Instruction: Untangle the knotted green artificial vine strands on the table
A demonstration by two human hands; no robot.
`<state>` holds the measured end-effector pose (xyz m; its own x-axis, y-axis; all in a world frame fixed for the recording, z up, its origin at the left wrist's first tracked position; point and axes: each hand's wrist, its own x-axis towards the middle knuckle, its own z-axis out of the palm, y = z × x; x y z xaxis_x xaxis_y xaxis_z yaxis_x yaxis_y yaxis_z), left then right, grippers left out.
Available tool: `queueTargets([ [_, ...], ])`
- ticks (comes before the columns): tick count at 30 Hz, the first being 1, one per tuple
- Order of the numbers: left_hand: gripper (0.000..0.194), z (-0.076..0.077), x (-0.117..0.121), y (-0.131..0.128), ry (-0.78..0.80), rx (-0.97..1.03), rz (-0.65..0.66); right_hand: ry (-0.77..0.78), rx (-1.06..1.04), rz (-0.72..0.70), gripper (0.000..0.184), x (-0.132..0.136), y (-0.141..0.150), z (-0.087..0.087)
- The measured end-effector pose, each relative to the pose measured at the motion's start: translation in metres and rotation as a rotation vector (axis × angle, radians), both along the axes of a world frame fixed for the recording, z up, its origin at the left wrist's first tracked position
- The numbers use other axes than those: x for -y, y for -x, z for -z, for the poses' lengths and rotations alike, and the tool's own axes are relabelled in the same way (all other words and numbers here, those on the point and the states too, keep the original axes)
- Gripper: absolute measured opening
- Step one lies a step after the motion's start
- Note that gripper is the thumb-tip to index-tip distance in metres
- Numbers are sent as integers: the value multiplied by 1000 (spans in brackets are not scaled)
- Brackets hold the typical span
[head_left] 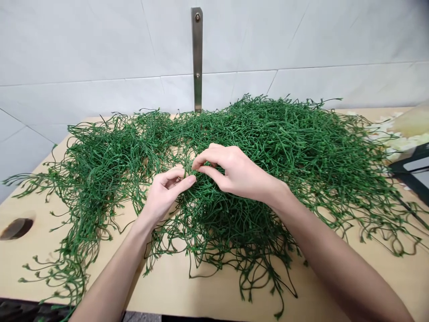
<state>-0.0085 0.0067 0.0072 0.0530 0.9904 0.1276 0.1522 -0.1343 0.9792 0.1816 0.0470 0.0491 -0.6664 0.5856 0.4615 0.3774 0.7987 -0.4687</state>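
Note:
A big tangled heap of green artificial plant stems (284, 147) covers most of a light wooden table (208, 290). My left hand (166, 192) rests on the heap near its middle, fingers curled and pinching thin green strands. My right hand (234, 172) sits just to the right of it, thumb and fingers pinched together on strands at the same spot. The fingertips of both hands nearly meet. Loose stems trail over the table's front and left edges.
A metal bracket (197, 58) is screwed to the white tiled wall behind the table. A round hole (16, 228) is cut in the table at the left. At the right edge lie pale flower pieces (402, 138) and a dark tray-like object (414, 172).

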Motion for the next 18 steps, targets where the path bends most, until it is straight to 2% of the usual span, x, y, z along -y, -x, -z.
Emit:
queueTargets([
  [4, 24, 2, -1, -1, 12, 55, 18, 35, 1, 22, 20, 0, 2, 0],
  [9, 28, -1, 2, -3, 80, 116, 46, 70, -46, 3, 17, 4, 2, 0],
  [13, 31, -7, 2, -5, 118, 128, 63, -96, 46, 15, 15, 6, 4, 6],
  [18, 33, -4, 0, -2, 142, 147, 116, -431, 228, 19, 23, 3, 6, 14],
])
